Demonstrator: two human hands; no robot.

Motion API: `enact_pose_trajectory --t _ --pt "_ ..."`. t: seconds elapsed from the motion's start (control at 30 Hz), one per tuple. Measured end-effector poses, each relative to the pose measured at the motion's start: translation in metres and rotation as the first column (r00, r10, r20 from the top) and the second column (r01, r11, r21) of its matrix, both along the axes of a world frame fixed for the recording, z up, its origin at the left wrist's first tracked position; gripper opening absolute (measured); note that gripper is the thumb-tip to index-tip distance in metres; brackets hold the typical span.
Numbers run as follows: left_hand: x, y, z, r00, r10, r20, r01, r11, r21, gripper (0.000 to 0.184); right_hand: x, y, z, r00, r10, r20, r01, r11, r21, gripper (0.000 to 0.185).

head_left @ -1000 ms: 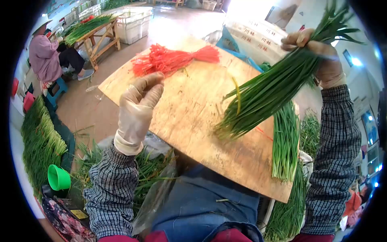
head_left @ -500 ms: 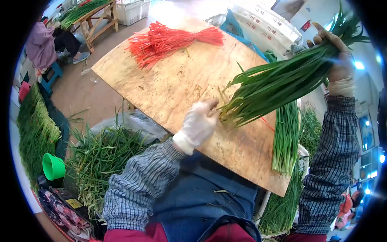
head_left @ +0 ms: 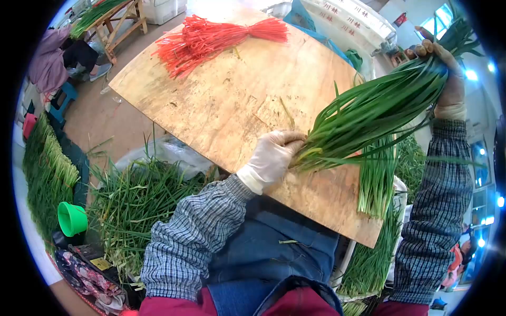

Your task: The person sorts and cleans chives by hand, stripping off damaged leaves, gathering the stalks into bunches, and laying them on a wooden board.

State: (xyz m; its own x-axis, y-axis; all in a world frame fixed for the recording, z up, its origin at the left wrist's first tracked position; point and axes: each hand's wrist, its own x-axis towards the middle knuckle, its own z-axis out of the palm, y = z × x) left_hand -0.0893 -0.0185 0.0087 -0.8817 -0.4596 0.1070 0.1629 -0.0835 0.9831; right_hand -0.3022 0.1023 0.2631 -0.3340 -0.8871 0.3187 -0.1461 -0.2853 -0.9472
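Slantwise, long ribbony leaves [head_left: 377,116] bulge between right hand [head_left: 447,73] and left hand [head_left: 273,156].

Red characters [head_left: 348,30] reading 川妹 repeat along the white box [head_left: 356,22], up at top right! Down at lower left, a yellow label [head_left: 101,264] shows, too small to read.

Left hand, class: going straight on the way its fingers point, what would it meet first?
The left hand would likely meet the green bunch, whose ends it seems to touch; exact depth is unclear.
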Motion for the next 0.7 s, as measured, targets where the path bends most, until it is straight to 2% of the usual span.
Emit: enact_pose_trajectory --t 0.07,0.13,0.17,0.23,0.3,0.37,0.4,0.5,0.53,0.57,0.63,0.7 --pt "0.002 -0.001 -0.006 0.988 0.152 -0.034 -0.155 0.981 -0.117 0.019 -0.004 0.006 -0.004 0.999 -0.047 -0.002 0.047 0.999 -0.014 0.051" --pt "0.009 -0.004 -0.008 0.96 0.271 -0.062 -0.278 0.93 -0.24 0.017 -0.006 0.007 -0.006 0.999 0.027 0.036 -0.026 0.999 -0.041 0.046" --pt "0.014 0.0 -0.002 0.964 0.254 -0.082 -0.265 0.945 -0.19 0.018 -0.005 0.006 -0.006 0.996 0.066 0.054 -0.063 0.996 -0.056 0.043" --pt "0.027 0.013 0.002 0.966 0.228 -0.122 -0.239 0.967 -0.088 0.022 -0.005 0.004 -0.006 0.999 -0.047 -0.007 0.047 0.998 -0.047 0.045" --pt "0.024 0.022 0.003 0.953 0.245 -0.179 -0.296 0.879 -0.373 0.032 -0.004 0.0 -0.005 0.993 -0.099 -0.057 0.097 0.995 -0.032 0.049" --pt "0.018 0.035 0.016 0.933 0.307 -0.19 -0.357 0.707 -0.611 0.036 -0.007 -0.002 -0.003 0.995 -0.076 -0.067 0.076 0.997 -0.004 0.046" --pt "0.011 0.04 0.021 0.91 0.372 -0.185 -0.406 0.706 -0.58 0.028 -0.01 -0.005 -0.002 0.995 -0.086 -0.056 0.085 0.996 -0.015 0.046" --pt "-0.003 0.034 0.008 0.939 0.27 -0.213 -0.324 0.9 -0.291 0.017 -0.009 -0.003 0.0 0.985 -0.169 -0.042 0.168 0.986 -0.02 0.045" --pt "-0.005 0.034 0.004 0.933 0.284 -0.218 -0.295 0.955 -0.015 0.013 -0.011 -0.001 0.0 0.982 -0.184 -0.03 0.184 0.983 -0.017 0.045" --pt "-0.002 0.029 0.005 0.947 0.243 -0.211 -0.232 0.97 0.075 0.018 -0.013 0.001 -0.001 0.98 -0.199 -0.015 0.199 0.98 -0.014 0.046" --pt "0.011 0.024 0.012 0.983 0.132 -0.124 -0.062 0.889 0.453 0.015 -0.022 0.005 -0.005 0.98 -0.192 0.058 0.195 0.979 -0.058 0.044" --pt "0.02 0.014 0.016 0.991 0.108 -0.082 -0.055 0.875 0.482 0.016 -0.022 0.006 -0.005 0.975 -0.184 0.122 0.195 0.977 -0.082 0.042"
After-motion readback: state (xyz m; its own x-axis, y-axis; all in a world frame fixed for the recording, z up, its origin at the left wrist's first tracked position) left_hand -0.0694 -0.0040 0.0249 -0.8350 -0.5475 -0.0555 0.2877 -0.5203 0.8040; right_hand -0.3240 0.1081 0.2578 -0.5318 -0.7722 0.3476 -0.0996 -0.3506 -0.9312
